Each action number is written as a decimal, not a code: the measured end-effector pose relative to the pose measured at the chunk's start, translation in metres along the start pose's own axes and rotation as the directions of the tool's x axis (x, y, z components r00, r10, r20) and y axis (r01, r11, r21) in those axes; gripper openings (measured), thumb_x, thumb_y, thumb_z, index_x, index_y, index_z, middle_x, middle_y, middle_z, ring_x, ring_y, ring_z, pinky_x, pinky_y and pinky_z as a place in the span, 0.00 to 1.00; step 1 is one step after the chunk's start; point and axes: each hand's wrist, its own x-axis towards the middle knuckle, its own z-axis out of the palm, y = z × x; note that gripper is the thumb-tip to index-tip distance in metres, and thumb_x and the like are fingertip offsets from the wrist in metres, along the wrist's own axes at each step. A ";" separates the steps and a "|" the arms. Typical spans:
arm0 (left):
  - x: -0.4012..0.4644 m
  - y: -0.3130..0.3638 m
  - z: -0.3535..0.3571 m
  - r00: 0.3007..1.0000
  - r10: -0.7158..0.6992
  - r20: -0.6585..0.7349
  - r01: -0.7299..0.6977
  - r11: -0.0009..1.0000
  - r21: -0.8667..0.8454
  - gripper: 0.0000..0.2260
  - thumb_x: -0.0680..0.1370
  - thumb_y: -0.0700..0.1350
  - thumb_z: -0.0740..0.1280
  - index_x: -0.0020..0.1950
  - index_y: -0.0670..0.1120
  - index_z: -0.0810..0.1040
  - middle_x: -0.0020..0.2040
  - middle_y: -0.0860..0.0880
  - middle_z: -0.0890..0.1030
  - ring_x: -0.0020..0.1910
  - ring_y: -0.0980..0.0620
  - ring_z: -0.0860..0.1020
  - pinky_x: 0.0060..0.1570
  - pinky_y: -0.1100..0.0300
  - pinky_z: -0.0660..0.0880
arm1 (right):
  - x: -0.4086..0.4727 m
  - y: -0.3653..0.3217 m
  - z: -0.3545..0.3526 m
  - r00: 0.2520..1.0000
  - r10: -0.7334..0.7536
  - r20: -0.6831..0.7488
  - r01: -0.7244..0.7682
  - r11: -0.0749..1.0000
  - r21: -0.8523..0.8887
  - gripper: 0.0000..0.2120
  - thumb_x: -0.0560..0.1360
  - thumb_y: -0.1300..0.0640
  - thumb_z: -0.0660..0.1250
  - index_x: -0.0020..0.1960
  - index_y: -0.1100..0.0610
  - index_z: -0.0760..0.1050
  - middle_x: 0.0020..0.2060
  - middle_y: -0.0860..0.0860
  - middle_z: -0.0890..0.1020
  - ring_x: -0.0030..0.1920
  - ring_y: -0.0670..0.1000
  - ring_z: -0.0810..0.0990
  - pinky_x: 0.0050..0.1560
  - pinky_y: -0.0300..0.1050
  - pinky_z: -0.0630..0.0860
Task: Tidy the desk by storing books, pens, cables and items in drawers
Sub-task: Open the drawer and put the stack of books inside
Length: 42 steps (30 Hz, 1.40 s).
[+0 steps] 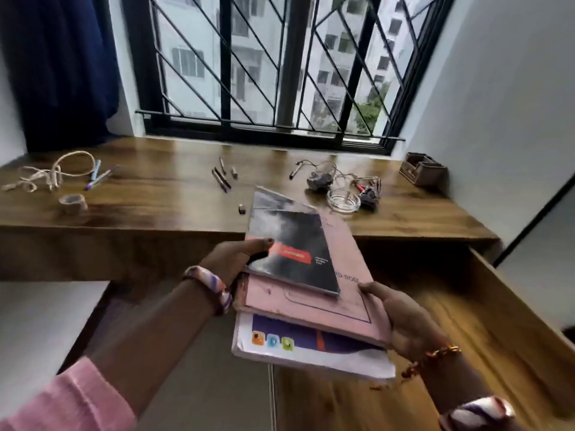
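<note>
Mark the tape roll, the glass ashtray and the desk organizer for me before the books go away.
tape roll (73,204), head view, on its outer band.
glass ashtray (343,200), head view, on its clear rim.
desk organizer (423,169), head view, on its front wall.

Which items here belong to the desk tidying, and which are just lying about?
Task items: stack of three books held by left hand and right hand; beige coiled cord; pens; tape roll; tangled dark cables.

Just there: black window grille; blue curtain.
</note>
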 end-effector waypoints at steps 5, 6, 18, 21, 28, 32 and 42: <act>-0.007 -0.071 0.093 0.972 -0.236 0.002 0.236 0.971 0.033 0.08 0.72 0.45 0.72 0.41 0.41 0.84 0.48 0.41 0.83 0.52 0.44 0.78 0.59 0.54 0.73 | 0.024 0.029 -0.114 0.994 -0.002 -0.113 -0.018 0.984 -0.175 0.16 0.72 0.54 0.69 0.52 0.65 0.78 0.42 0.60 0.82 0.38 0.57 0.80 0.56 0.60 0.76; -0.007 -0.080 0.104 0.967 -0.254 -0.022 0.255 0.964 0.071 0.08 0.72 0.46 0.72 0.36 0.43 0.84 0.44 0.42 0.83 0.46 0.48 0.79 0.50 0.62 0.74 | 0.027 0.033 -0.124 0.991 0.009 -0.136 -0.034 0.982 -0.183 0.14 0.72 0.56 0.69 0.51 0.66 0.78 0.39 0.60 0.81 0.33 0.56 0.80 0.51 0.57 0.78; -0.015 -0.125 0.137 0.880 -0.342 -0.330 0.452 0.388 0.803 0.15 0.82 0.45 0.55 0.65 0.41 0.72 0.67 0.40 0.73 0.63 0.45 0.73 0.60 0.60 0.68 | 0.058 0.078 -0.128 0.989 0.037 0.146 0.035 0.888 -0.458 0.07 0.78 0.62 0.62 0.52 0.65 0.73 0.40 0.53 0.77 0.33 0.44 0.71 0.21 0.24 0.67; -0.020 -0.132 0.138 0.859 -0.292 -0.422 0.500 0.294 0.815 0.19 0.77 0.47 0.65 0.65 0.39 0.72 0.65 0.41 0.74 0.63 0.44 0.74 0.60 0.58 0.70 | 0.063 0.084 -0.131 0.967 0.064 0.245 0.051 0.898 -0.437 0.12 0.77 0.62 0.63 0.58 0.66 0.73 0.52 0.57 0.80 0.37 0.43 0.75 0.26 0.24 0.71; -0.023 -0.140 0.138 0.842 -0.104 -0.528 0.532 0.321 0.784 0.15 0.74 0.43 0.67 0.59 0.39 0.74 0.58 0.41 0.78 0.56 0.42 0.77 0.45 0.59 0.68 | 0.058 0.112 -0.147 0.953 -0.037 0.300 0.102 0.974 -0.202 0.19 0.72 0.72 0.66 0.61 0.66 0.70 0.53 0.61 0.79 0.43 0.51 0.80 0.34 0.35 0.80; -0.019 -0.139 0.142 0.865 -0.004 -0.502 0.482 0.280 0.830 0.16 0.75 0.42 0.67 0.60 0.38 0.73 0.60 0.39 0.77 0.59 0.41 0.76 0.51 0.56 0.73 | 0.059 0.112 -0.151 0.930 -0.066 0.361 0.184 0.935 -0.303 0.20 0.71 0.75 0.64 0.62 0.67 0.70 0.52 0.59 0.78 0.50 0.53 0.78 0.41 0.34 0.79; -0.061 -0.160 0.142 0.888 -0.301 -0.348 0.281 -0.246 0.928 0.26 0.72 0.52 0.71 0.66 0.42 0.72 0.64 0.43 0.76 0.62 0.44 0.76 0.60 0.54 0.75 | 0.067 0.118 -0.156 0.947 0.040 0.318 0.196 0.715 -0.671 0.11 0.70 0.67 0.70 0.51 0.67 0.76 0.43 0.59 0.82 0.41 0.56 0.81 0.45 0.52 0.80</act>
